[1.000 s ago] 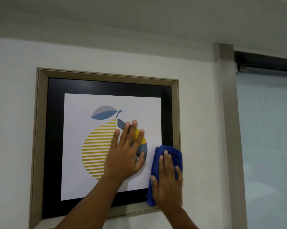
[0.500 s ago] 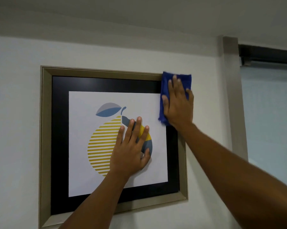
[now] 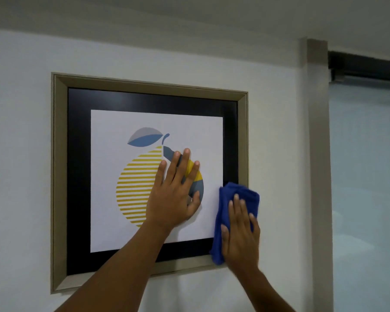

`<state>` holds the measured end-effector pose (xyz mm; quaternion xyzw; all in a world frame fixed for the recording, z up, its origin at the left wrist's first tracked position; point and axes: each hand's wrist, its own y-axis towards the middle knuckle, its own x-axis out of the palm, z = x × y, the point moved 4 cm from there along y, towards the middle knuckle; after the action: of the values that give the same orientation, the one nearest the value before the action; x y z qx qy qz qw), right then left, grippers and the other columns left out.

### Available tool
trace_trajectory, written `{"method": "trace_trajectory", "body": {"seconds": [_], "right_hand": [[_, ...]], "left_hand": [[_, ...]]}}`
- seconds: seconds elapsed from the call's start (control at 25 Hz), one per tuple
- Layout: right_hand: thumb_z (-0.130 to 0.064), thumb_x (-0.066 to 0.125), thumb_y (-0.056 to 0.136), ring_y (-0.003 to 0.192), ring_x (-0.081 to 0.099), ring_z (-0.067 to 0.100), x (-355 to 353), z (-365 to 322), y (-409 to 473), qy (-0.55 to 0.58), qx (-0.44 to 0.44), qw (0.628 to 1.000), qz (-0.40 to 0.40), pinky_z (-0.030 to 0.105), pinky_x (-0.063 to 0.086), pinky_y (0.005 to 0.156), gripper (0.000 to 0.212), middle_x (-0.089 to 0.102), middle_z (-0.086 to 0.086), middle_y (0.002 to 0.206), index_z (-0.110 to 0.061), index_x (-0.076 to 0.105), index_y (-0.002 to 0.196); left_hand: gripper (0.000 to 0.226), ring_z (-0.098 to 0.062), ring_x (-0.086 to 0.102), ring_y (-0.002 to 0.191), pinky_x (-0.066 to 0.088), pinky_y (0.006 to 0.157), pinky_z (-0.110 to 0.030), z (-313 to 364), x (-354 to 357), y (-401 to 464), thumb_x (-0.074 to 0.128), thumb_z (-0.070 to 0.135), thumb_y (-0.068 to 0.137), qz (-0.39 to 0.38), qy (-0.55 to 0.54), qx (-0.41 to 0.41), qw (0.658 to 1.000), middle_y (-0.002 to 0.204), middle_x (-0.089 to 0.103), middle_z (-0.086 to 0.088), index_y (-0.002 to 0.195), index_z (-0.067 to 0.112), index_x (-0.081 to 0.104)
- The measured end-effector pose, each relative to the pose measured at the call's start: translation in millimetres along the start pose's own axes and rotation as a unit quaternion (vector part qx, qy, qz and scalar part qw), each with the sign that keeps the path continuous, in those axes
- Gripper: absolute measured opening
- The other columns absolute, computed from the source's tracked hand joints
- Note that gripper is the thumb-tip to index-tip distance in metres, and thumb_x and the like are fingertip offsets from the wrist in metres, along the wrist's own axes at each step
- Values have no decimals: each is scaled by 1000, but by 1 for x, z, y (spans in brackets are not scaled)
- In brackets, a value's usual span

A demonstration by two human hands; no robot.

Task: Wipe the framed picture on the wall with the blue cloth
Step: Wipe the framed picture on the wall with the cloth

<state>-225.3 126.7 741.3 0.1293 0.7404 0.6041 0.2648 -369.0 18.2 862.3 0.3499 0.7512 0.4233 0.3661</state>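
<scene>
The framed picture (image 3: 59, 176) hangs on a white wall, with a beige frame, a black mat and a print of a yellow-striped fruit. My left hand (image 3: 173, 194) lies flat on the glass over the fruit's right half, fingers spread. The folded blue cloth (image 3: 239, 194) is pressed against the frame's lower right side. My right hand (image 3: 240, 237) lies flat on the cloth and covers its lower part.
A beige vertical post (image 3: 317, 154) runs down the wall right of the picture. Beyond it is a pale frosted glass panel (image 3: 367, 176) under a dark rail (image 3: 365, 68). The ceiling (image 3: 212, 12) is close above.
My right hand slid the blue cloth from the frame's lower right up to its top right corner, then back down to the lower right. My left hand stayed on the glass.
</scene>
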Motion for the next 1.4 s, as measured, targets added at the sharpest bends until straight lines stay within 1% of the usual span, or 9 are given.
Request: {"method": "trace_trajectory", "body": {"seconds": [0.12, 0.28, 0.44, 0.52, 0.72, 0.88, 1.0, 1.12, 1.4], "right_hand": [[-40, 18, 103, 147, 16, 22, -2, 8, -2, -15, 1, 1000, -17, 39, 15, 117, 59, 28, 10, 157, -5, 25, 150], [-41, 14, 103, 149, 7, 13, -7, 4, 10, 0, -27, 1000, -15, 31, 6, 117, 58, 6, -6, 164, -13, 11, 154], [-32, 27, 102, 144, 27, 25, -27, -3, 86, 3, -75, 996, 37, 36, 16, 116, 54, 27, 7, 158, -5, 29, 149], [-28, 33, 100, 144, 28, 26, -46, -14, 153, -3, -78, 995, 59, 38, 18, 114, 54, 30, 10, 156, -4, 32, 148], [-23, 36, 99, 142, 34, 22, -59, -47, 234, 69, 4, 988, 140, 42, 26, 111, 48, 43, 9, 150, -6, 42, 144], [-24, 40, 99, 137, 42, 22, -51, -64, 223, 128, -29, 981, 143, 44, 35, 103, 46, 48, 7, 147, -8, 47, 141], [-25, 39, 100, 140, 37, 18, -60, -39, 224, 16, -88, 991, 103, 40, 27, 108, 47, 42, 4, 151, -11, 42, 145], [-30, 30, 102, 144, 28, 18, -53, -17, 201, -29, -55, 994, 93, 40, 20, 113, 50, 36, 5, 155, -11, 35, 149], [-34, 24, 103, 145, 24, 20, -9, -1, 36, -9, -30, 999, 34, 41, 19, 115, 52, 37, 8, 154, -9, 26, 149]], "left_hand": [[79, -33, 2, 156, 10, 124, -55, 1, -2, -6, 45, 48, 93, -9, 1, -3, 1000, 169, 5, -14, 159, 17, 14], [84, -33, 6, 155, 7, 124, -53, 1, 0, -16, 51, 47, 89, -12, 3, -6, 1000, 170, 7, -13, 159, 18, 16], [82, -34, 9, 155, 7, 124, -53, 2, -1, -16, 47, 50, 90, -12, 6, -11, 1000, 170, 8, -12, 159, 18, 17], [82, -34, 10, 155, 7, 124, -52, 3, -1, -16, 47, 50, 90, -10, 5, -14, 1000, 170, 9, -11, 159, 19, 18], [83, -34, 8, 155, 4, 123, -52, 3, 2, -14, 45, 54, 90, -12, 17, -13, 1000, 170, 7, -10, 159, 19, 16], [84, -33, 7, 155, 1, 124, -51, 4, 4, -16, 46, 53, 90, -1, 16, -12, 1000, 170, 5, -10, 159, 19, 14], [81, -33, 8, 155, 6, 124, -53, 4, 3, -17, 47, 47, 90, 14, 19, -2, 1000, 170, 8, -12, 159, 17, 18], [79, -34, 8, 155, 8, 125, -54, 4, 3, -16, 45, 48, 91, 16, 24, 1, 1000, 169, 9, -13, 159, 17, 18], [80, -34, 4, 155, 6, 125, -54, 3, 3, -16, 44, 50, 93, 14, 32, 3, 999, 169, 8, -14, 159, 16, 15]]}}
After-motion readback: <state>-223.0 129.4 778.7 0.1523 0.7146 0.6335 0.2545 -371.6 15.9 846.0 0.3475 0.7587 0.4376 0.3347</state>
